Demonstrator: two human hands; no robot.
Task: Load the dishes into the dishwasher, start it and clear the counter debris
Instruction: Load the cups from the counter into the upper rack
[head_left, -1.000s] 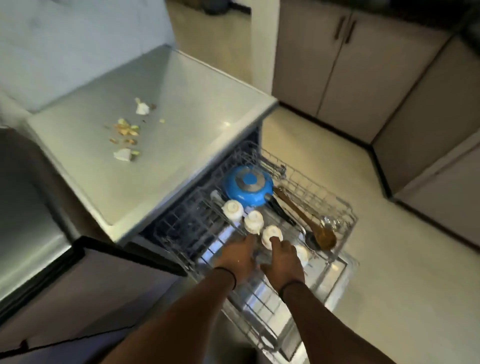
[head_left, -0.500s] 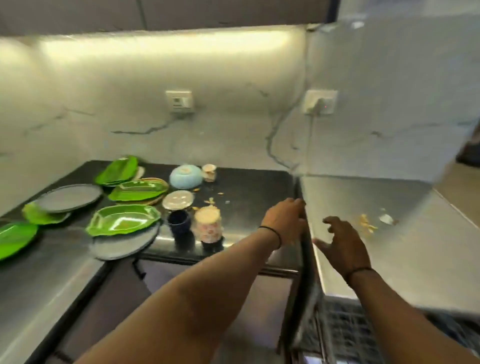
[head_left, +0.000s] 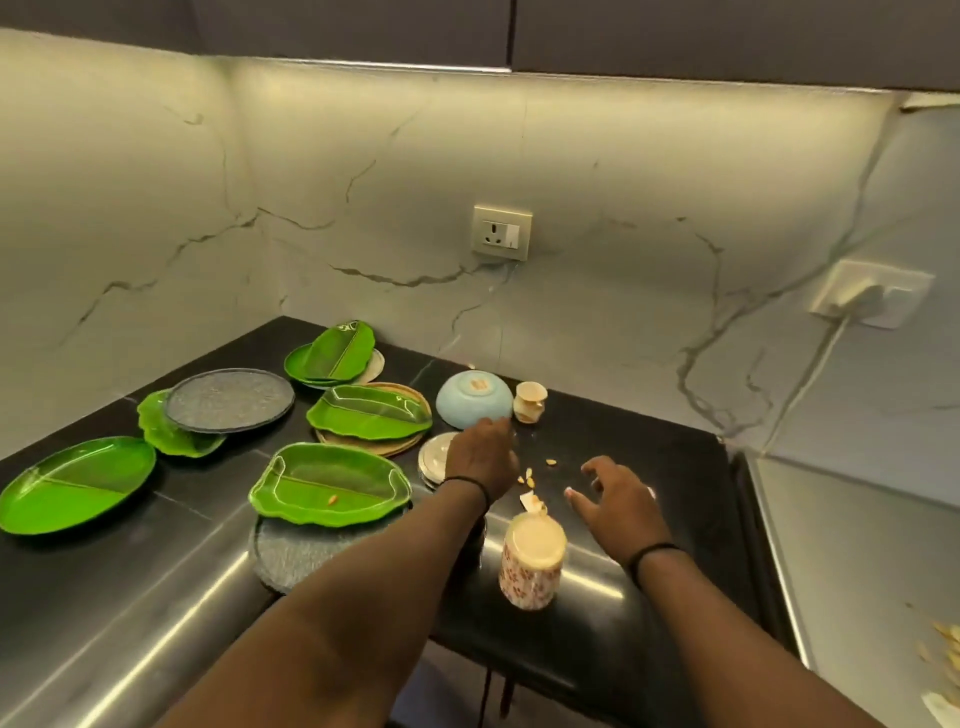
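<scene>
On the black counter (head_left: 649, 467) lie several green leaf-shaped plates (head_left: 327, 483), two grey round plates (head_left: 228, 400), an upturned light-blue bowl (head_left: 474, 404), a small cream cup (head_left: 530, 401) and a floral cup (head_left: 531, 561) standing upside down. My left hand (head_left: 480, 457) reaches over a small white saucer (head_left: 434, 457), just short of the blue bowl, fingers loosely curled and holding nothing. My right hand (head_left: 615, 499) hovers open above the counter, right of the scattered food scraps (head_left: 532, 486).
A marble backsplash with a socket (head_left: 502, 232) rises behind. The steel dishwasher top (head_left: 857, 561) sits at the right with more scraps (head_left: 948, 644) near the frame edge. A plugged cord (head_left: 810, 374) runs down the right wall.
I have turned from the pulled-out dishwasher rack to the counter. Both hands left the rack and have moved forward over the dishes, the left toward the blue bowl.
</scene>
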